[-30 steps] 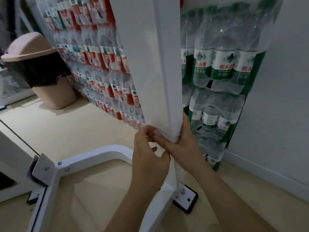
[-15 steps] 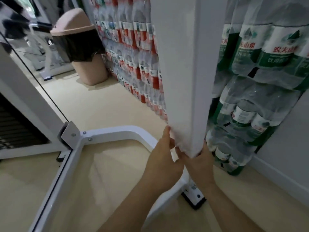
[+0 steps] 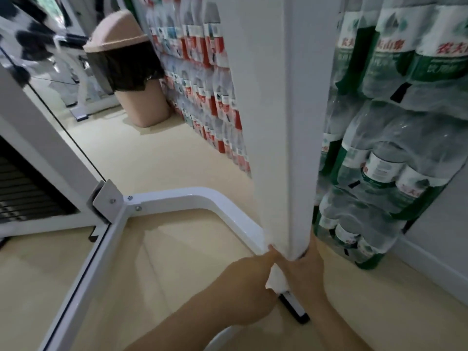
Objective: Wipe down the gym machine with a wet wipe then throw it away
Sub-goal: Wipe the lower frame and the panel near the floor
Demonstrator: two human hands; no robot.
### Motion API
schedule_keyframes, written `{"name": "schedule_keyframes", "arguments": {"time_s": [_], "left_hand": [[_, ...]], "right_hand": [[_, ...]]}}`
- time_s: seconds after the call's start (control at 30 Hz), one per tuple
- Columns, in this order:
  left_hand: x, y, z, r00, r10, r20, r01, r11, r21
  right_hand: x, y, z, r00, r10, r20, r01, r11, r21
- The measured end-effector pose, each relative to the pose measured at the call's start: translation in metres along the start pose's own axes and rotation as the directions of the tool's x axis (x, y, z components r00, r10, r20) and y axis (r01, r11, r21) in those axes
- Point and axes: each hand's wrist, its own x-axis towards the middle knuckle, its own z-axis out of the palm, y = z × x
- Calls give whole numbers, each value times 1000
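Observation:
The gym machine's white upright post (image 3: 273,122) fills the middle of the head view and runs down to a black-edged foot plate (image 3: 295,309). A white wet wipe (image 3: 285,250) is wrapped round the post low down and is hard to tell from the paint. My left hand (image 3: 243,287) pinches the wipe's left edge against the post. My right hand (image 3: 307,271) grips the wipe round the post from the right, its fingers hidden behind the post. The white base rail (image 3: 192,198) curves in from the left to the post.
A pink swing-lid bin (image 3: 144,102) with a black liner stands at the back left on the beige floor. Shrink-wrapped packs of water bottles (image 3: 385,153) are stacked against the wall behind and right of the post. A weight stack (image 3: 22,193) sits at the left.
Both hands have slid down the post with the wipe, from about mid-height to close above the foot plate. My view has dropped and come closer.

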Motion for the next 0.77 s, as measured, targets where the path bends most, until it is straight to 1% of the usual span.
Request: {"name": "schedule_keyframes", "arguments": {"time_s": [0.03, 0.07, 0.1, 0.13, 0.17, 0.2, 0.23, 0.27, 0.3, 0.33, 0.37, 0.4, 0.47, 0.53, 0.57, 0.6, 0.67, 0.73, 0.77], "left_hand": [[2, -1, 3, 1000, -1, 22, 1, 1000, 16], [3, -2, 6, 999, 8, 32, -9, 999, 32], [5, -3, 10, 999, 20, 37, -22, 998, 51], [7, -5, 12, 999, 29, 33, -31, 998, 63], [11, -6, 13, 999, 42, 2, -42, 998, 35], [16, -6, 13, 995, 58, -77, -62, 997, -45], [22, -7, 13, 982, 31, -186, -66, 980, -186], [29, -9, 13, 960, -44, -277, -55, 938, -341], [36, -13, 14, 937, -129, -325, -48, 873, -485], [42, -13, 15, 925, -189, -330, -43, 810, -584], [46, -16, 17, 924, -226, -309, -20, 778, -628], [48, -19, 20, 937, -240, -255, 26, 775, -631], [53, -27, 34, 962, -268, -55, 190, 801, -568], [61, -35, 55, 947, -295, 130, 318, 793, -519], [65, -36, 65, 935, -302, 186, 354, 765, -538], [69, -35, 74, 928, -307, 211, 372, 728, -576], [73, -33, 91, 918, -348, 191, 383, 650, -656], [71, -29, 103, 907, -394, 151, 371, 572, -731], [68, -28, 105, 906, -401, 139, 362, 559, -746]], "right_hand": [[0, 16, 0, 990, 111, 88, -106, 992, -63], [1, 29, 0, 973, 175, 148, -160, 981, -108], [-1, 38, 1, 970, 190, 154, -175, 979, -104], [-3, 37, 2, 981, 156, 112, -152, 987, -44], [-7, 27, 2, 995, 92, 38, -93, 995, 27], [-9, 9, 2, 999, 2, -45, 2, 997, 77], [-9, -9, 1, 989, -101, -107, 112, 989, 100], [-8, -26, -2, 971, -195, -135, 212, 970, 120], [-6, -37, -3, 955, -262, -135, 280, 950, 135], [-4, -39, -4, 949, -293, -116, 307, 943, 129], [-2, -35, -4, 954, -287, -92, 296, 949, 111], [-1, -25, -3, 968, -242, -74, 248, 964, 93], [1, 7, 0, 995, -93, -37, 94, 995, 34], [3, 42, 2, 996, 76, 48, -75, 997, -29], [5, 56, 2, 985, 143, 97, -140, 990, -35], [8, 68, 2, 974, 187, 131, -184, 982, -33], [10, 82, 3, 966, 209, 155, -207, 978, -33], [6, 78, 5, 978, 179, 107, -180, 984, 0], [3, 70, 6, 984, 157, 83, -160, 987, 33]]}}
